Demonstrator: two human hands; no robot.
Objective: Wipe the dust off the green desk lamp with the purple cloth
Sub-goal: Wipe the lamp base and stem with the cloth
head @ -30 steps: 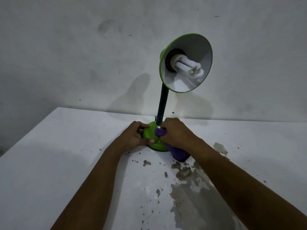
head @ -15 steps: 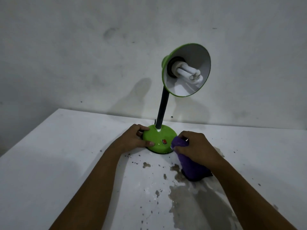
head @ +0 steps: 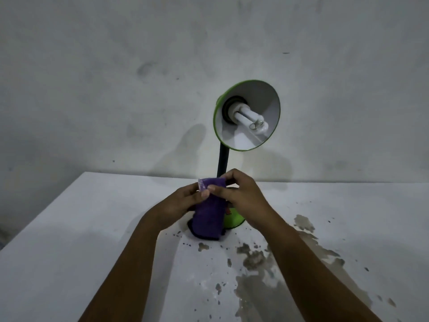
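The green desk lamp (head: 246, 115) stands on the white table, its shade tilted toward me with a white bulb inside and a black neck below. Its green base (head: 234, 219) is mostly hidden behind the cloth and my hands. The purple cloth (head: 209, 217) hangs upright in front of the base, its lower end touching the table. My left hand (head: 183, 203) pinches the cloth's top left edge. My right hand (head: 241, 196) pinches the top right edge, thumb in front.
The white table (head: 92, 228) has worn, stained patches and dark flecks (head: 255, 259) to the right front of the lamp. A bare grey wall (head: 139, 89) rises close behind the table's far edge.
My left hand has left the lamp base and taken the cloth's top edge. My right hand has lifted the cloth from beside the base to in front of it, held upright by both hands.
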